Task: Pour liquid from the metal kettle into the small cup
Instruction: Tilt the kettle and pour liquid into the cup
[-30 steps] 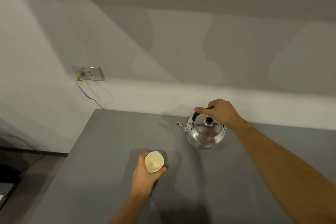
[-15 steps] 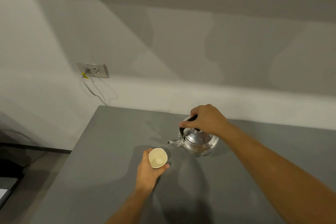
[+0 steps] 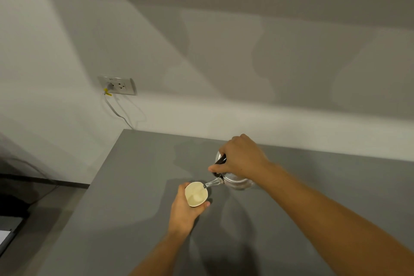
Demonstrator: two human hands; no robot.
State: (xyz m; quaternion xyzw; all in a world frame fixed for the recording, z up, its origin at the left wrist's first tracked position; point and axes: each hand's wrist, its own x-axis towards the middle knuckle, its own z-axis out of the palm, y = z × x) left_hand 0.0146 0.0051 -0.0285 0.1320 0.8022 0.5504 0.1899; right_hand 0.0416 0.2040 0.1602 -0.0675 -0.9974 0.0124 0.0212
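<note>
My left hand is wrapped around the small cream cup, holding it just above the grey table. A shiny metal kettle hangs to the cup's right, tipped toward the left. My right hand grips its black handle from above and hides most of the lid. The thin spout's tip reaches over the cup's right rim. Something pale sits inside the cup; whether liquid flows from the spout I cannot tell.
A white wall runs behind the table's far edge. A wall socket with a plugged cable and yellow tag sits at the left, its cord dropping behind the table's back left corner. The table's left edge falls off to a dark floor.
My right hand lifted the kettle, carried it left toward the cup and tipped it, bringing the spout over the rim. My left hand kept its hold on the cup.
</note>
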